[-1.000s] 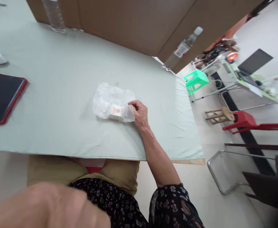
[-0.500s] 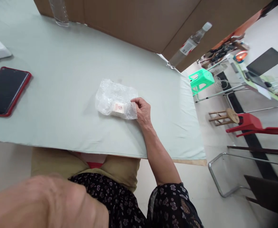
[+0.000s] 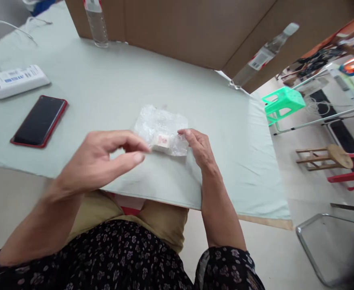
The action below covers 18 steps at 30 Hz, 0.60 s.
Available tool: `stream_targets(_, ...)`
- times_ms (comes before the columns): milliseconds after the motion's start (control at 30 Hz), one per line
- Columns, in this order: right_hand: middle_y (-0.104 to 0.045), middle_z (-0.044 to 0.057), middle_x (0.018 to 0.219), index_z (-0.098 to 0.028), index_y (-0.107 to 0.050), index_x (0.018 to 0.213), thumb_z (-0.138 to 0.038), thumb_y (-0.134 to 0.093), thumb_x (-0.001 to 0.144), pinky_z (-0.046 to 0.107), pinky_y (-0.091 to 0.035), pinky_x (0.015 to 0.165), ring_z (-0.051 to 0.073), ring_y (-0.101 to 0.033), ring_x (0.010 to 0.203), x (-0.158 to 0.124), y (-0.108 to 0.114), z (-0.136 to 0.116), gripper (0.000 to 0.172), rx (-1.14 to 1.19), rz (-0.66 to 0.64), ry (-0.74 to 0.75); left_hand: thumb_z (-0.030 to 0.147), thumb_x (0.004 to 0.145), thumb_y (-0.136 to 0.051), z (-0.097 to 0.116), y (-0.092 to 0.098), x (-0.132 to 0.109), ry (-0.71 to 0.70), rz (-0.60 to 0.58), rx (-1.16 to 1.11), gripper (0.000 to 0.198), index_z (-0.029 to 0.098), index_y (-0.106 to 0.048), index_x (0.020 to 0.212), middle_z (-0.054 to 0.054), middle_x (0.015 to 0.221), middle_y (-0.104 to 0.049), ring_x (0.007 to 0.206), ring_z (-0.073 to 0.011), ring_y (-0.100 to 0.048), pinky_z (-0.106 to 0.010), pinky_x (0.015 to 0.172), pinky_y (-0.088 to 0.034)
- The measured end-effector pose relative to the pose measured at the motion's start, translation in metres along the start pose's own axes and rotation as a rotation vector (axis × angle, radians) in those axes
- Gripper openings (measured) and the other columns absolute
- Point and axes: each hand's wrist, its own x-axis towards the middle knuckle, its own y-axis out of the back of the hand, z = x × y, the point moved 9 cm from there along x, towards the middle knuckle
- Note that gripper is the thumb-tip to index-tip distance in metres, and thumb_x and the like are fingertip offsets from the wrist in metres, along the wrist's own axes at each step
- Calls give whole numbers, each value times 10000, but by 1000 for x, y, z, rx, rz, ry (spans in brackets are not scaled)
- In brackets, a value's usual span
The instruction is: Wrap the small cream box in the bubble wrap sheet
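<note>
A sheet of clear bubble wrap (image 3: 151,121) lies on the pale green cloth of the table, with a small whitish block (image 3: 161,141) bearing a reddish mark at its near edge. My right hand (image 3: 197,146) pinches the wrap's right edge between thumb and fingers. Left of the block, my left hand (image 3: 104,159) hovers above the cloth, slightly blurred, with its thumb and fingers apart and nothing between them.
To the left lie a red-edged phone (image 3: 39,121) and a white device (image 3: 19,81). A cardboard panel (image 3: 177,32) stands along the back, with a bottle (image 3: 96,26) at its left and another (image 3: 264,56) at its right. Beyond the table's right edge is a green stool (image 3: 286,102).
My left hand has come forward from the near left, over the table beside the block, and its fingers now show apart. My right hand stays at the wrap's edge. The view has shifted left.
</note>
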Motion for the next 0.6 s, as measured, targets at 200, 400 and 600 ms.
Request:
stream_targets(200,-686,-3,824,-217,-758,1012,-438,-701,826,288,-426,653,130,-529,674,-9,-9,-15,295,-72,-140,31,339,827,-580,-27,-15,78,-35,33,518,632,185,-505,1435,-108,1438,-577,1329,-312,-510,-482,1088,-458)
stream_targets(400,-772,28,942,-244,-786,947,-331,-671,852,272,-468,663,178,-669,844,-24,-25,-38,174,-85,-444,187,453,874,-557,-61,-31,79,-14,-203,474,633,167,-515,1437,-67,1019,-742,984,-253,-662,-379,882,-519)
stream_targets(600,-739,-27,744,-244,-794,929,-354,-671,871,250,-424,582,123,-592,614,-45,-53,-31,175,-153,-805,142,544,977,-442,-72,-36,41,70,-435,569,475,192,-712,1145,8,619,-633,571,-165,-588,-278,581,-421)
